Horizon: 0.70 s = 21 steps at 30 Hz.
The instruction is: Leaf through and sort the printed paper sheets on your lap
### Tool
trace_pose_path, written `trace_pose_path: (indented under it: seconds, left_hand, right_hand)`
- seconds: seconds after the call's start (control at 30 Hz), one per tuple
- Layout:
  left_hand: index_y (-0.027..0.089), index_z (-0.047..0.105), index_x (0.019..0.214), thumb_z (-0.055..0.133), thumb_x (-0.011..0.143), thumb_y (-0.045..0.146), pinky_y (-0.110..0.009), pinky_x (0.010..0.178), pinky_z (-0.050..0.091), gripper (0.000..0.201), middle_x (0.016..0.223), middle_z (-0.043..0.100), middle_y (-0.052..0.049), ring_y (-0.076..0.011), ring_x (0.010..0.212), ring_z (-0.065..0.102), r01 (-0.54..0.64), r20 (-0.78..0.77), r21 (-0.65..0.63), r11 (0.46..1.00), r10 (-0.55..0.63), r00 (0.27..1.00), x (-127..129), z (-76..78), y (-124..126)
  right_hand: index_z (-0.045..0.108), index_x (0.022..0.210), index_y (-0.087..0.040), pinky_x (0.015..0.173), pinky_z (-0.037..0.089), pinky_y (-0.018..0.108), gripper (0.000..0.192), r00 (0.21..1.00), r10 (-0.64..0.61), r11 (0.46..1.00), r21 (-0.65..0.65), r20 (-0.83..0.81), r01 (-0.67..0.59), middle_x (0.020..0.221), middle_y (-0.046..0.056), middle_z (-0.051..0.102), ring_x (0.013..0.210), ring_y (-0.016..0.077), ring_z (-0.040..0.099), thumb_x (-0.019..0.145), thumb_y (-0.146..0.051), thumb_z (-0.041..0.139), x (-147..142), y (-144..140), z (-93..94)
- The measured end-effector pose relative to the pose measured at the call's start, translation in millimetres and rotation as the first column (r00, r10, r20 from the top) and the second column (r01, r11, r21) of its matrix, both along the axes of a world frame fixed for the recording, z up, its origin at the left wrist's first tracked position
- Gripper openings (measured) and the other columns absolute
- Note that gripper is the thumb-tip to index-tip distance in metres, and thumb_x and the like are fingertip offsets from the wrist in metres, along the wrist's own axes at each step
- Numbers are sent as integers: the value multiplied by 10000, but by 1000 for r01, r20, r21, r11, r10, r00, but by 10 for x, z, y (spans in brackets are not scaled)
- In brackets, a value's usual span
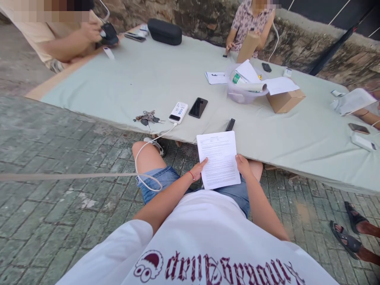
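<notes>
A stack of printed paper sheets (220, 160) is held upright-tilted over my lap, its top edge reaching just past the table's near edge. My left hand (198, 169) grips the left edge with the thumb on the front page; a red band circles that wrist. At the right edge, my right hand (243, 165) pinches the sheets, its other fingers hidden behind them. Just beyond the stack's top lies a small black object (230, 124). A dark phone (198, 107) and a white power bank (178, 112) with a cable rest farther left on the table.
The cloth-covered table (118, 91) carries a bunch of keys (148, 118), a black case (164, 31), a plastic basin (242, 96) holding papers and a bottle, and a cardboard box (285, 102). Other people sit around it. The white cable (138, 152) hangs over my leg.
</notes>
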<state>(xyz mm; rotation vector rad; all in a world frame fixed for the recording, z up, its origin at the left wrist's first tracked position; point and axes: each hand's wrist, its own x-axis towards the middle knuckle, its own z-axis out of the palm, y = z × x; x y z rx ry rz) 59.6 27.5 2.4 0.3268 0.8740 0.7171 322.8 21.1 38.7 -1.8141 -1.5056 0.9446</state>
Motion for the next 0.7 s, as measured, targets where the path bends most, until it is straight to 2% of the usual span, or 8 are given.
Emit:
trace_pose_path:
  seconds: [0.1,0.23,0.37,0.47,0.57,0.7]
  left_hand:
    - [87,695,1210,777,847,463,-478,1141,481,529,1283,711,-200,-303,1199,690,-7,-23,-10,1000,7,1000,0,5,11]
    - [100,704,1192,780,845,456,-480,1137,485,502,1248,729,-195,-307,1188,696,-14,-54,-25,1000,13,998,14,5,4]
    - [97,702,1195,743,875,468,-483,1135,487,492,1279,715,-192,-306,1176,701,-15,-59,-11,1000,14,998,13,16,4]
    - [82,701,1197,712,898,478,-483,1133,488,497,1291,707,-199,-303,1167,704,-11,-38,-1,1000,11,999,-8,26,15]
    - [84,707,1185,743,873,476,-485,1129,490,502,1265,719,-200,-304,1154,710,-7,-41,6,1000,8,999,-17,36,26]
    - [111,717,1163,804,822,445,-487,1127,492,486,1217,744,-182,-313,1175,700,-29,-79,33,999,32,996,13,56,40]
  right_hand:
    - [671,1051,-212,995,493,440,515,1000,28,999,-43,-2,-28,1116,106,722,1010,256,641,952,-622,376,6,80,-6]
    - [648,926,-219,942,498,485,552,982,-51,998,-31,180,58,990,143,721,938,307,641,956,-652,307,-84,114,-2]
    - [643,1021,-218,949,498,482,578,982,-85,995,-34,171,92,1059,177,719,1014,343,656,928,-712,358,-194,91,-78]
    - [648,1028,-213,978,496,478,659,979,-153,985,-56,135,162,1145,185,710,1083,342,647,907,-756,296,-164,81,-150]
    - [651,1021,-198,963,494,495,683,953,-210,972,-61,220,228,1122,201,708,1072,358,645,920,-732,238,-85,52,-156]
    - [644,1109,-173,922,496,496,593,904,-230,971,25,361,237,1037,190,705,994,351,649,977,-577,231,-69,-12,-18]
